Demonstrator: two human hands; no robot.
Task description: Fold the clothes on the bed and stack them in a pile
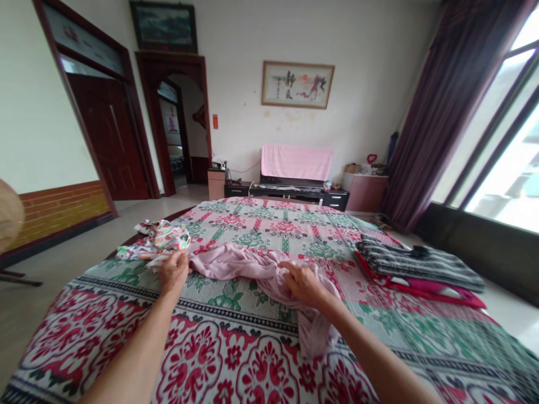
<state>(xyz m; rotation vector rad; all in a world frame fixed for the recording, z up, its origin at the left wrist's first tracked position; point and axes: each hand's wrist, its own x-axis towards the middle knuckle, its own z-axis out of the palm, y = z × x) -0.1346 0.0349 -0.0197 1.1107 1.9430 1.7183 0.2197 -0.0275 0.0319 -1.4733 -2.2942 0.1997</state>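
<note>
Left hand [173, 273] and right hand [304, 283] on a crumpled length of soft, pale pink cloth [233, 262]. The left grip is clenched on the narrowed left end; the right grip, fingers curled downward, grasps folds toward the other end. Between the two, the cloth runs loosely bunched — past the right hand it spills toward the viewer in a limp tail. All of it lies on a large patterned cover of red, green and white fabric [197, 342], bordered with dark bands. Just beyond the left hand sits a rumpled heap of white fabric with a multicoloured print [166, 235]. To the right, well apart from the right hand, a folded black, grey and white striped textile [421, 266] rests upon folded red and magenta fabric [446, 295]. Farther out — a low black cabinet [336, 200], a draped light pink sheet [297, 161], a framed calligraphy picture [297, 84] and a long purple curtain [433, 112].
</note>
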